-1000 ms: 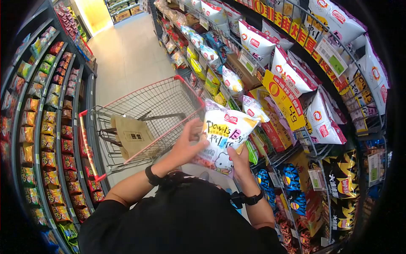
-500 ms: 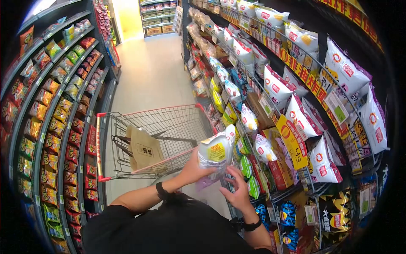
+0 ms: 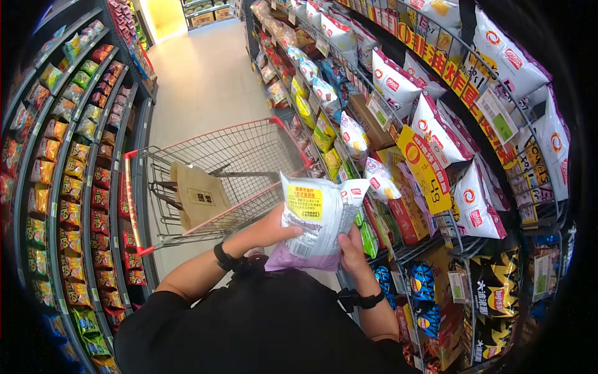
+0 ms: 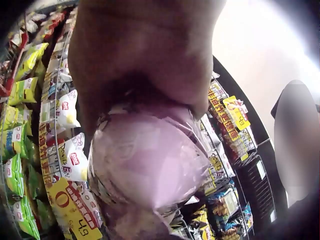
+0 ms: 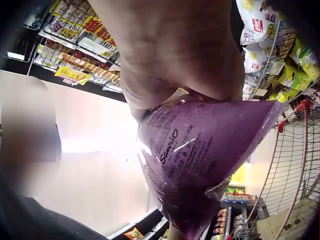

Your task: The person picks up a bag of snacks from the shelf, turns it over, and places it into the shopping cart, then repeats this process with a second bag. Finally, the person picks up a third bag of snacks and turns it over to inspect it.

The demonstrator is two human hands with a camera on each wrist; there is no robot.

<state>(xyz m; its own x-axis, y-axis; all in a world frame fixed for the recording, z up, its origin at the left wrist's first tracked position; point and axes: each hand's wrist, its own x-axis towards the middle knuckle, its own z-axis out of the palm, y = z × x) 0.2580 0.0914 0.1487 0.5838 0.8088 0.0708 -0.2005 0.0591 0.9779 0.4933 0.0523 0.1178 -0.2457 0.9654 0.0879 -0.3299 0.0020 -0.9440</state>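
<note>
A puffy white-and-purple snack bag is held up in front of my chest, its back with a yellow printed box and a barcode facing me in the head view. My left hand grips its left side, thumb lying across the printed back. On the opposite edge my right hand pinches the bag, thumb on top. The left wrist view shows the bag's shiny pale end below the hand. Purple film with "Sanrio" lettering fills the middle of the right wrist view.
A wire shopping cart stands ahead to the left, carrying a brown paper bag. Racks of snack bags line my right, with a yellow price sign sticking out. Shelves of small packets run along the left; the aisle floor stretches ahead.
The bag has been turned from its cartoon-printed front to its back. Half a second ago my right hand was off it with fingers spread; now it holds the right edge again.
</note>
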